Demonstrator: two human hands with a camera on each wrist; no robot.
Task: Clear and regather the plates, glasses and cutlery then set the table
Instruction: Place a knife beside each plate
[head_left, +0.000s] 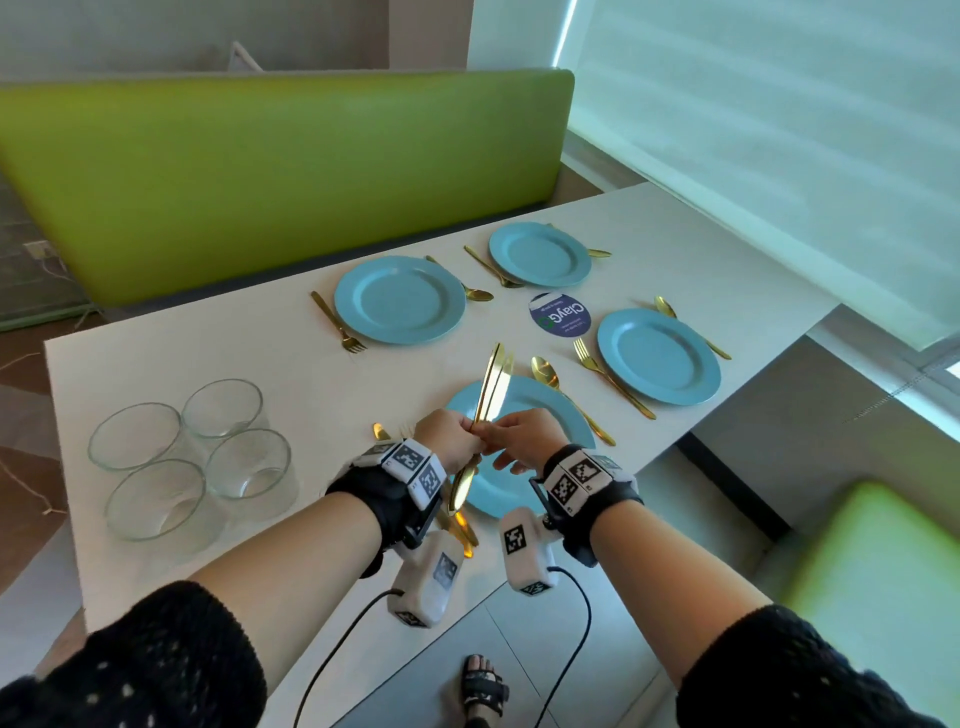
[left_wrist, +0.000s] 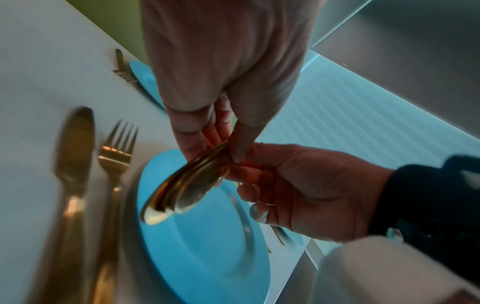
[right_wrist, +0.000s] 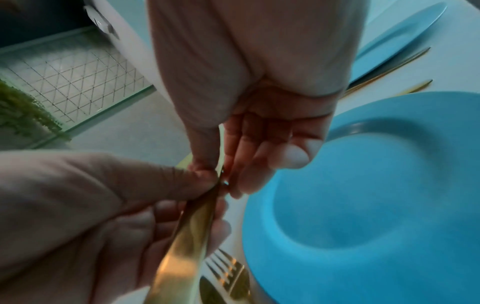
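Above the near plate (head_left: 524, 441), the left hand (head_left: 449, 441) grips a bundle of gold knives (head_left: 491, 384) while the right hand (head_left: 524, 439) pinches one (laying cutlery seems underway). Next, that knife must slide free and go on the surface (head_left: 260, 353) beside a plate.

A green padded bench back (head_left: 291, 171) runs along the far side of the white table (head_left: 208, 343). A round dark-blue sticker (head_left: 561, 317) lies on the table. A pale roller blind (head_left: 769, 130) covers the window at right.
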